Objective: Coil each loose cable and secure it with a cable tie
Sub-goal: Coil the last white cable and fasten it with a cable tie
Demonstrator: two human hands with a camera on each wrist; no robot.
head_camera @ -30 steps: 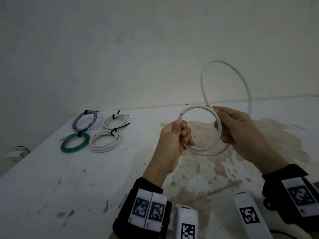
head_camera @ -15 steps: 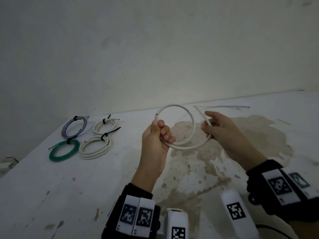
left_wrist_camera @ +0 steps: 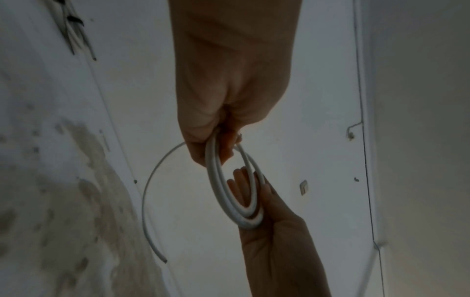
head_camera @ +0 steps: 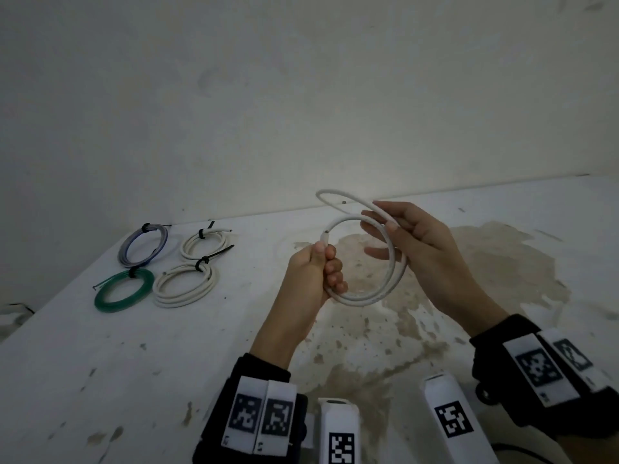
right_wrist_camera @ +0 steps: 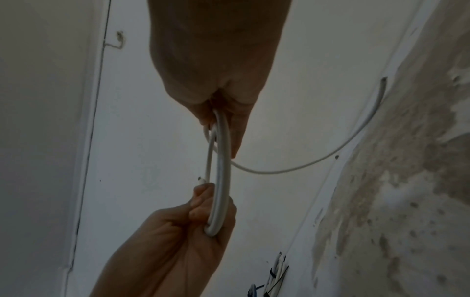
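Observation:
A white cable [head_camera: 385,289] is held up over the table as a coil of about two turns. My left hand [head_camera: 326,262] grips the coil's left side in a fist, with one cut end sticking up by the thumb. My right hand [head_camera: 385,222] pinches the strands at the coil's upper right between thumb and fingers. The loose tail [head_camera: 330,194] arcs away to the upper left. In the left wrist view the coil [left_wrist_camera: 216,193] hangs from my left hand [left_wrist_camera: 223,140]. In the right wrist view the tail [right_wrist_camera: 330,154] sweeps off to the right.
Several finished coils lie at the table's far left, each with a black tie: a blue-grey one [head_camera: 144,244], a small white one [head_camera: 204,244], a green one [head_camera: 124,289] and a larger white one [head_camera: 184,284]. A brown stain [head_camera: 485,262] covers the table under my hands. The wall stands close behind.
The big loop that stood above my right hand has come down onto the coil. The tail, which pointed right half a second ago, now curls to the upper left.

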